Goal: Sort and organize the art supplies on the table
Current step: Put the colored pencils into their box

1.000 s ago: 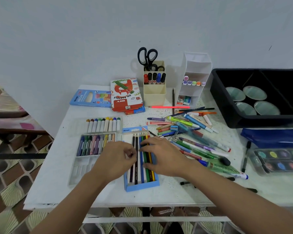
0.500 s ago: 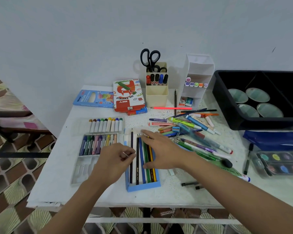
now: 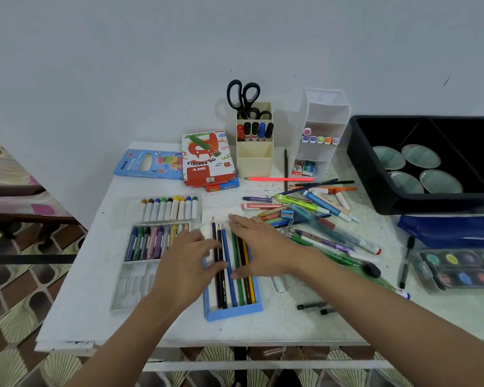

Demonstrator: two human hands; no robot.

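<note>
A blue cardboard pencil tray (image 3: pixel 233 312) lies near the table's front edge with several coloured pencils (image 3: pixel 231 286) lined up in it. Two dark pencils (image 3: pixel 214 233) on its left side stick out past the far end. My left hand (image 3: pixel 189 268) is at the tray's left side, thumb and fingers pinched on these dark pencils. My right hand (image 3: pixel 261 247) lies flat over the green, brown and yellow pencils, fingers spread and pointing away from me. A loose pile of pens, markers and pencils (image 3: pixel 316 219) sprawls to the right of the tray.
Left of the tray sit a clear crayon tray (image 3: pixel 154 243) and a row of markers (image 3: pixel 169 208). At the back are pastel boxes (image 3: pixel 207 160), a cream holder (image 3: pixel 254 160) with scissors, a white organiser (image 3: pixel 323 152). A black bin (image 3: pixel 375 196), blue pouch (image 3: pixel 444 230) and watercolour palette (image 3: pixel 458 270) are right.
The dark pencils on the tray's left have slid away from me and now poke past its far end. My right hand has spread flat over the other pencils.
</note>
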